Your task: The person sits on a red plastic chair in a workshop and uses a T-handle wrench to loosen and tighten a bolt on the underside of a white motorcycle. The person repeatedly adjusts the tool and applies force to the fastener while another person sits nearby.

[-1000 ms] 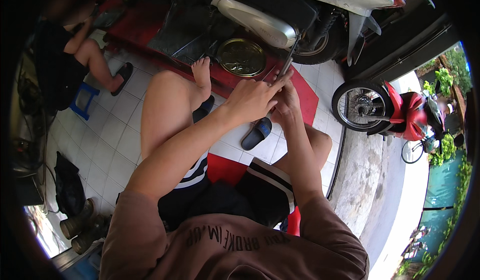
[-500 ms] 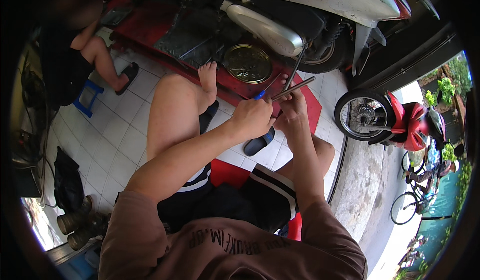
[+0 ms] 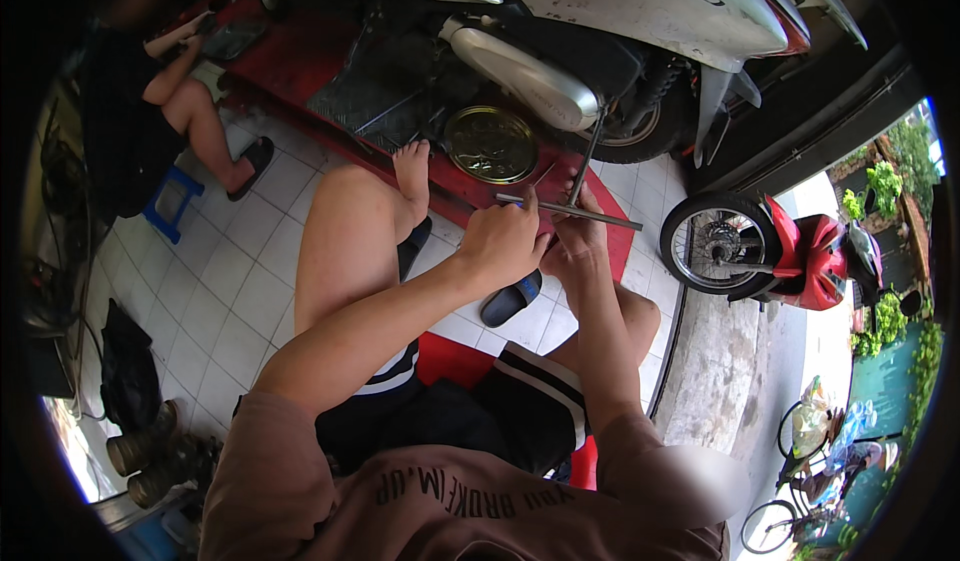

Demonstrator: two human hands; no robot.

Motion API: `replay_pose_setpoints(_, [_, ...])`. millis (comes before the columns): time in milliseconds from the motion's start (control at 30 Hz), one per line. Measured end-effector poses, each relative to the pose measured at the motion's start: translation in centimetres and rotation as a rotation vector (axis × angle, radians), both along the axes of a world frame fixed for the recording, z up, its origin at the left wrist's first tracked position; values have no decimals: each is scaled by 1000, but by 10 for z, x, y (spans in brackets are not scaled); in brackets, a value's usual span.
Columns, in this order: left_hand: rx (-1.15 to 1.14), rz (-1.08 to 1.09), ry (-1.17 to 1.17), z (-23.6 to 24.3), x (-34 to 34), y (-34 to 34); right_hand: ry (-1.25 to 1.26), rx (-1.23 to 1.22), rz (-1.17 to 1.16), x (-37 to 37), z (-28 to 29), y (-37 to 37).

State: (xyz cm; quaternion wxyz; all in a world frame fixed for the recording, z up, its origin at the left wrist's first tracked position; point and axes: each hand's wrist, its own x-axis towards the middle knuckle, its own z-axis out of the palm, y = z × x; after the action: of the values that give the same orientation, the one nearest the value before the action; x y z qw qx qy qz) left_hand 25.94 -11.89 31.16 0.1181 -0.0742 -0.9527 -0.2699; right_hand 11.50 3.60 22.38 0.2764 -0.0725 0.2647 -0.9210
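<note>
A metal T-handle wrench [image 3: 590, 161] stands with its long shaft running up toward the silver cover [image 3: 530, 73] of a parked scooter. Its crossbar lies across both of my hands. My right hand [image 3: 580, 236] is closed around the wrench where shaft and crossbar meet. Beside it, my left hand [image 3: 497, 244] is closed on a screwdriver with a blue handle [image 3: 517, 204], mostly covered by my fingers and the crossbar. The screwdriver's thin shaft points toward the scooter. Where the wrench's far tip sits is hard to make out.
A round golden pan [image 3: 449, 151] with dark liquid rests on the red platform [image 3: 610, 186] under the scooter. Another person [image 3: 130, 111] sits at the left on a blue stool [image 3: 172, 204]. A red motorbike [image 3: 800, 251] stands at the right. A dark sandal [image 3: 512, 301] lies below my hands.
The wrench's crossbar has turned clockwise in the picture; its right end has swung down. The blue handle is now more covered. The head view has shifted slightly.
</note>
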Motion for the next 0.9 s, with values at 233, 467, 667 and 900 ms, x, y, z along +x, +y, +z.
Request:
replay_pose_setpoints(233, [-9,-320,-50,-4,7,11,9,-60,40,10,9,-2])
replay_pose_setpoints(467, [-112,-290,110,23,4,5,-39,60,-42,9,12,-4])
replay_pose_setpoints(667, [-105,73,-77,10,-7,-2,47,44,19,0,0,-2])
replay_pose_setpoints(900, [-121,-302,-183,-6,-5,10,147,-27,85,-2,11,-2])
